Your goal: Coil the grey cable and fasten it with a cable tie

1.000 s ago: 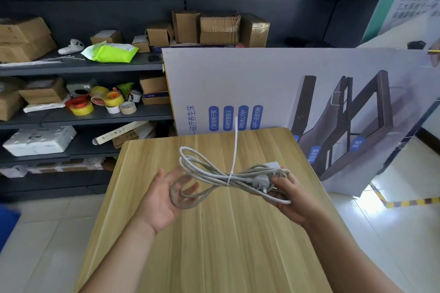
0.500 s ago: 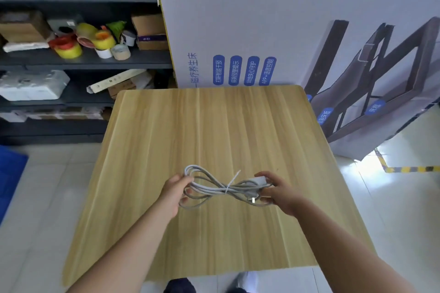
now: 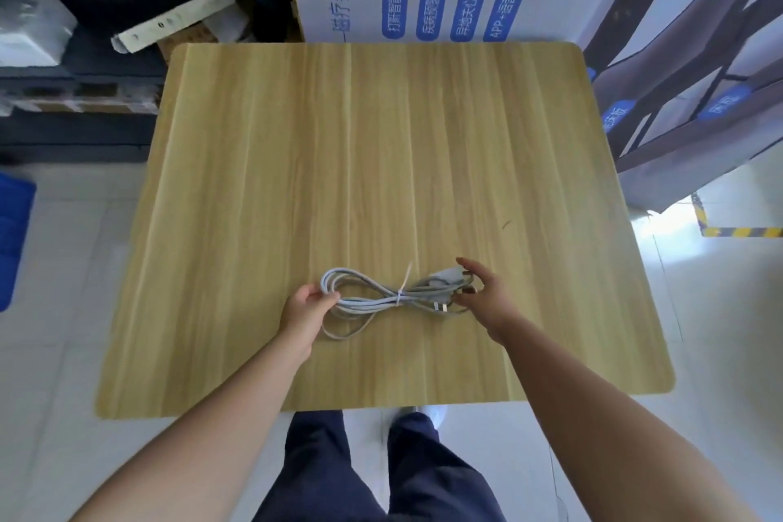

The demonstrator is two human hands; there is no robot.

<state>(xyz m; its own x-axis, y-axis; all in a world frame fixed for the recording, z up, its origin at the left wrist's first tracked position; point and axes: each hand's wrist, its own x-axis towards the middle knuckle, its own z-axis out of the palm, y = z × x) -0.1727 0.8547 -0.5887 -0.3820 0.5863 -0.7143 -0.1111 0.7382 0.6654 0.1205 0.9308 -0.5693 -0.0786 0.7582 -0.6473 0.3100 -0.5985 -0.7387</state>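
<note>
Left hand (image 3: 306, 306): my fingers pinch the left loops of the cable, keeping the coil flat as it sits on the table.
Cable (image 3: 364, 301): grey, coiled into a long bundle, lying on the near middle of the table (image 3: 254, 182), ends splayed either side of the waist.
Tie (image 3: 401, 292): white, cinched round the waist of the coil; its tail sticks up and away from me, untrimmed.
Plug (image 3: 440, 306): at the right end, prongs showing, just beside my right fingers.
Right hand (image 3: 487, 295): my fingers curl loosely over the right end, touching it; firm grasp or letting go, I cannot tell.
Progress: bundle looks fastened, task near done.
</note>
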